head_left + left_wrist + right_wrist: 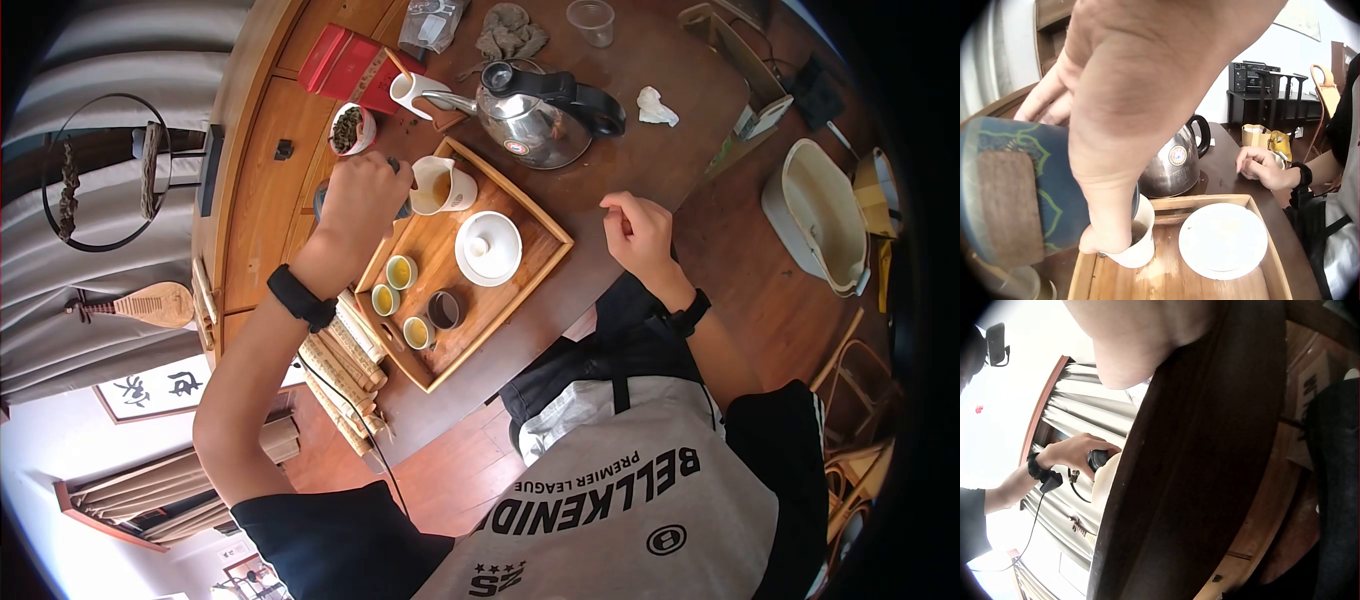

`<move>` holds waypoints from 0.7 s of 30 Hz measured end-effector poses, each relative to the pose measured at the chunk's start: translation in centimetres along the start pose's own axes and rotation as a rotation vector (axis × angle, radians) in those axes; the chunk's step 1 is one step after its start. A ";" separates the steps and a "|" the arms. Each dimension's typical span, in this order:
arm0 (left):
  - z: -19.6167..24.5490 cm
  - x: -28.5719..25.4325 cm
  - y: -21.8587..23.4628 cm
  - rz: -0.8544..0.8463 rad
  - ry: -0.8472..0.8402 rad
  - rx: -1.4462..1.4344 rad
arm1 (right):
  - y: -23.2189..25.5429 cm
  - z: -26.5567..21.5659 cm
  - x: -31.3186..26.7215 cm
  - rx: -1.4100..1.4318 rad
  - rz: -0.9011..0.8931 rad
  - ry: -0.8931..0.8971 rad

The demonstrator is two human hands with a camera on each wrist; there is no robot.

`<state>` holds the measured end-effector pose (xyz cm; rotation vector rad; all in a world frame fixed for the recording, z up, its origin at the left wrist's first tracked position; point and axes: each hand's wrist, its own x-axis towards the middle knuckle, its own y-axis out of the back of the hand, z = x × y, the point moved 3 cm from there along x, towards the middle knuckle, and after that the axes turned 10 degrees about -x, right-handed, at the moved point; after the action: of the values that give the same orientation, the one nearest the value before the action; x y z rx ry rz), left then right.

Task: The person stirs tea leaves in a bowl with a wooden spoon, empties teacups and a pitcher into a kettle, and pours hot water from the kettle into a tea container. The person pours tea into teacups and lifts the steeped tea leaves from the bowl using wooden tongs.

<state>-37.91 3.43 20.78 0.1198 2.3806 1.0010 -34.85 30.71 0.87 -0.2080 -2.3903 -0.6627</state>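
Toward tray's (428, 250) left edge: four teacups (402, 284); bare wood nearside; left hand (360, 203) clasping one blue vessel (1054, 181), right hand's (641, 234) fingers loosely curled.

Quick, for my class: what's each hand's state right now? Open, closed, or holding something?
Left hand: closed, gripping the blue patterned container.
Right hand: open, fingers loosely curled, nothing visible in it.

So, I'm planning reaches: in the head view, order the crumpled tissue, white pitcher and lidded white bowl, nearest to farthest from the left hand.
1. White pitcher, just right of the left hand.
2. Lidded white bowl, farther right.
3. Crumpled tissue, rightmost.
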 end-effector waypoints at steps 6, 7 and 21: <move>0.1 0.2 0.0 -0.020 0.003 -0.003 | 0.1 -0.1 0.1 -0.002 0.005 0.003; 0.2 0.2 0.0 -0.029 0.006 -0.004 | 0.1 -0.1 0.1 -0.004 0.003 0.001; 0.6 0.5 0.6 -0.041 -0.002 0.028 | 0.1 -0.1 0.1 -0.009 -0.008 -0.002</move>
<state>-38.07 4.38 20.60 0.0825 2.3867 0.9482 -34.81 30.74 1.07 -0.2034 -2.3910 -0.6773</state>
